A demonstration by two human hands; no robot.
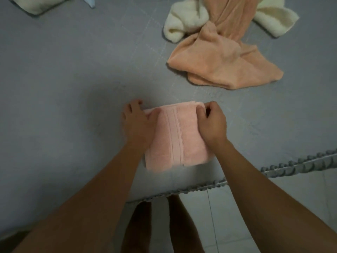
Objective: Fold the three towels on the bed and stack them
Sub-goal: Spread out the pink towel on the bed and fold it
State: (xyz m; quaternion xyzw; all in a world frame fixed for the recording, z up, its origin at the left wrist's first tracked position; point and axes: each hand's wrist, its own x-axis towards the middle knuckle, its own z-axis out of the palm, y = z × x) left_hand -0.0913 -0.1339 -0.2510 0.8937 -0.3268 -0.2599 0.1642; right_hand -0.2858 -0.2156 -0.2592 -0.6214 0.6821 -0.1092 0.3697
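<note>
A pink towel, folded into a small rectangle, lies on the grey bed near its front edge. My left hand holds the towel's left edge, thumb on top and fingers at the side. My right hand pinches the towel's far right corner with curled fingers. An orange towel lies crumpled at the back right. Partly under it sits a cream towel, also unfolded.
A cream pillow or cloth with a blue bit lies at the far left corner. The bed's ruffled trim runs along the front edge, with pale floor tiles and my legs below it.
</note>
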